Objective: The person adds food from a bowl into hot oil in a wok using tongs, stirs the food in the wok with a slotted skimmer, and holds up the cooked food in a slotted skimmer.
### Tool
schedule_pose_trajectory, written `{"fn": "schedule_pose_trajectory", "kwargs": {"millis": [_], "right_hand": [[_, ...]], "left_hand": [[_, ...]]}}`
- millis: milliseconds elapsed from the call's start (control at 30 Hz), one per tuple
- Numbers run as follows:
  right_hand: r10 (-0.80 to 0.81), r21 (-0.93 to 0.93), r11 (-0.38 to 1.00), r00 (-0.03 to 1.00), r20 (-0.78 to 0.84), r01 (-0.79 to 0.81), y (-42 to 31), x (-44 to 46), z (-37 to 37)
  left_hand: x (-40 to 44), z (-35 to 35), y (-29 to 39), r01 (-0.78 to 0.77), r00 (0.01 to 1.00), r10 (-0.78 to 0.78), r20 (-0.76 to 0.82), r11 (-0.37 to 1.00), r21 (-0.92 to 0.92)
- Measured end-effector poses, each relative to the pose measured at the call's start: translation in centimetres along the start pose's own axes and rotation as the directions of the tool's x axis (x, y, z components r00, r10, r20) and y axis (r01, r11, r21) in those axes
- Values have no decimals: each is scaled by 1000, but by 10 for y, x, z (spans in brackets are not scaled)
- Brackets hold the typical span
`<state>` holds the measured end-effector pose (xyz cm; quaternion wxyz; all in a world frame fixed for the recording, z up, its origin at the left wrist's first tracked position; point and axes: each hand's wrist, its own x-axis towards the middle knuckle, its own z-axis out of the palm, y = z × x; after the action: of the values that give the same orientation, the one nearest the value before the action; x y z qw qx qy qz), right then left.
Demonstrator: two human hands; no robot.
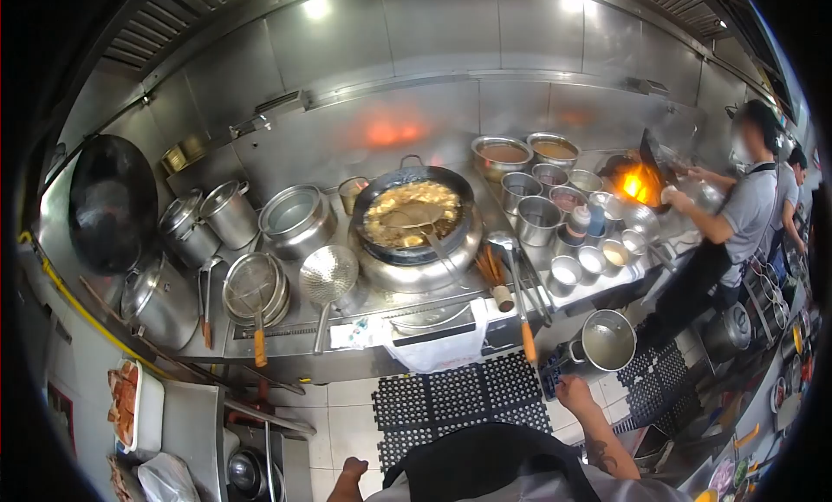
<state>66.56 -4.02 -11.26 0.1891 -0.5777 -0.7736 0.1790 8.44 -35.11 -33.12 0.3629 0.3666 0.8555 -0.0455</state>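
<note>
My left hand (354, 468) hangs low beside my dark apron, its fingers curled and nothing showing in them. My right hand (573, 392) is closed, just below a deep metal pot (608, 340) with a pale inside. A dark piece lies by my fingers; whether they grip it or the pot's handle, I cannot tell. Ahead, a large black wok (374, 243) sits on the burner, with pieces frying in bubbling oil (400, 198). Across the wok lies a round wire skimmer (413, 215), its handle toward me, with no hand on it.
A perforated ladle (329, 274), stacked strainers (255, 287) and lidded pots line the left counter. Metal containers (539, 218) crowd the right side. Beyond them a co-worker (737, 190) works at a flaming wok (638, 184). Black rubber mats (459, 404) cover part of the floor.
</note>
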Motion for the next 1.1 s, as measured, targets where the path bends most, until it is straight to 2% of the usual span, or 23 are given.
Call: {"fn": "schedule_pose_trajectory", "kwargs": {"millis": [33,100,133,233,267,367,400,500,600,667,700,733,767,800,833,900,933,1033,1067,1100], "right_hand": [[4,22,1000,1000,12,-4,-17,4,4],[13,66,998,999,33,-15,-57,15,10],[-32,0,999,996,89,32,-68,25,19],[-66,13,998,986,151,65,-126,42,23],[-117,65,991,991,62,113,-138,46,33],[-122,10,992,986,114,122,-187,54,38],[-176,15,984,982,68,175,-194,53,44],[-190,-13,981,975,119,193,-208,53,57],[-163,-37,986,985,64,165,-223,54,50],[-201,-4,980,978,-46,201,-218,65,49],[-214,14,976,972,-102,216,-214,69,47],[-181,62,979,973,-144,192,-210,75,45],[-209,9,977,970,-127,211,-215,85,39],[-236,-45,971,966,-107,233,-222,97,29],[-264,-99,962,961,-85,256,-226,108,20],[-311,-111,949,931,-190,294,-229,137,19],[-330,-114,944,912,-244,310,-231,152,21],[-397,-152,917,875,-278,368,-242,191,22],[-345,-154,937,905,-250,315,-249,197,21],[-295,-159,951,930,-221,264,-258,202,19]], "left_hand": [[-3,3,-18,-92,996,92,-3,996,15],[-8,5,-45,-180,982,182,-45,983,39],[-7,7,-59,-226,971,229,-63,973,54],[-13,15,-94,-244,949,301,-98,893,377],[-16,13,-108,-193,980,194,-49,981,20],[-30,12,-135,-161,986,164,-17,980,112],[-29,9,-142,-193,980,198,-3,962,194],[-18,4,-167,-283,956,290,49,861,421],[-13,10,-186,-350,927,358,115,709,612],[-20,18,-188,-151,977,185,-105,951,270],[-21,20,-187,-56,981,67,-183,996,67],[-17,19,-185,71,970,-106,-219,984,-161],[-15,16,-180,183,936,-280,-213,905,-383],[-14,15,-175,273,881,-443,-167,763,-586],[-15,12,-172,252,881,-430,-195,778,-575],[-23,6,-163,210,880,-403,-250,803,-557],[-30,4,-158,210,898,-378,-225,818,-535],[-41,9,-154,28,962,-102,-252,959,-282],[-43,12,-152,79,976,-113,-188,981,-179],[-49,14,-150,33,973,-102,-206,950,-311]]}}
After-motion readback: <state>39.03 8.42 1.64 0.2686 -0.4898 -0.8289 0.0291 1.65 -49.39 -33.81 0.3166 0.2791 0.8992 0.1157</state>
